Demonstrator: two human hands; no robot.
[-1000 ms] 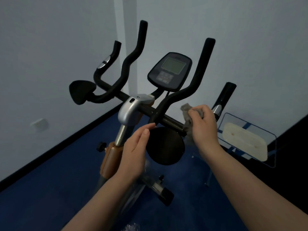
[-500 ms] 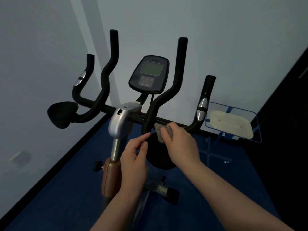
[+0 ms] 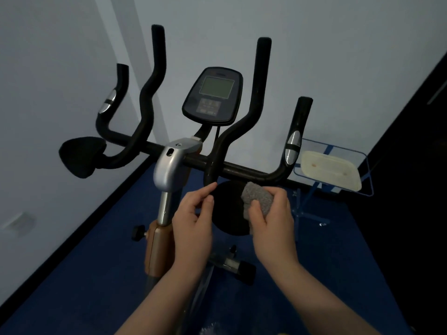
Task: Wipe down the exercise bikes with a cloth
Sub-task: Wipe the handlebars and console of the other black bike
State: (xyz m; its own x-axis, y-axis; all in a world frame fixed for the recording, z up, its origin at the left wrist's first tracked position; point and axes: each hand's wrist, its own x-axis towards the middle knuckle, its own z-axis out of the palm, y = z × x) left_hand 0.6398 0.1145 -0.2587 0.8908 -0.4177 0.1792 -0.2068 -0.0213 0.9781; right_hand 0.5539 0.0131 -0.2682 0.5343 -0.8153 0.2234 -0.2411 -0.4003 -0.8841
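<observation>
- Your exercise bike (image 3: 169, 165) faces you: a black handlebar cross bar (image 3: 242, 170) with four upturned black grips, a silver clamp on a silver post, and a dark console (image 3: 212, 95) with a grey screen tilted toward you.
- A round black pad (image 3: 229, 209) hangs just under the cross bar.
- Your cloth (image 3: 257, 198) is grey, bunched into a wad, pinched in your right hand (image 3: 271, 218) against that pad.
</observation>
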